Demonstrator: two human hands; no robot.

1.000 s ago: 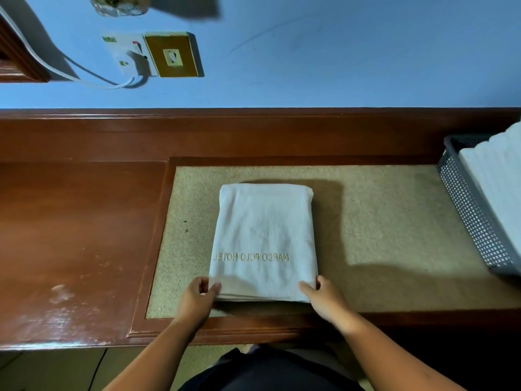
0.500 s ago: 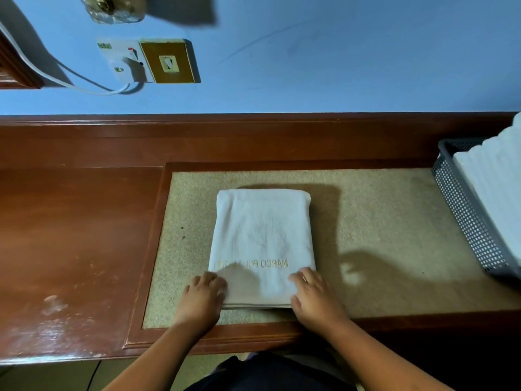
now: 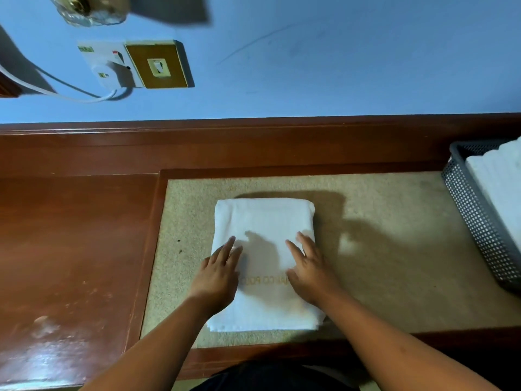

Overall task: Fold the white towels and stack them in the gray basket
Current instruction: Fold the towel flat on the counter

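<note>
On the towel (image 3: 263,218), left hand (image 3: 218,275) and right hand (image 3: 310,269) press flat, gripping nothing. Best to smooth evenly toward twelve o'clock.

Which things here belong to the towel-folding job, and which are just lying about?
Job: folded white towel; left hand and right hand flat on it; gray basket; stacked towels inside it.
Not part: wall socket; brown switch plate.
</note>
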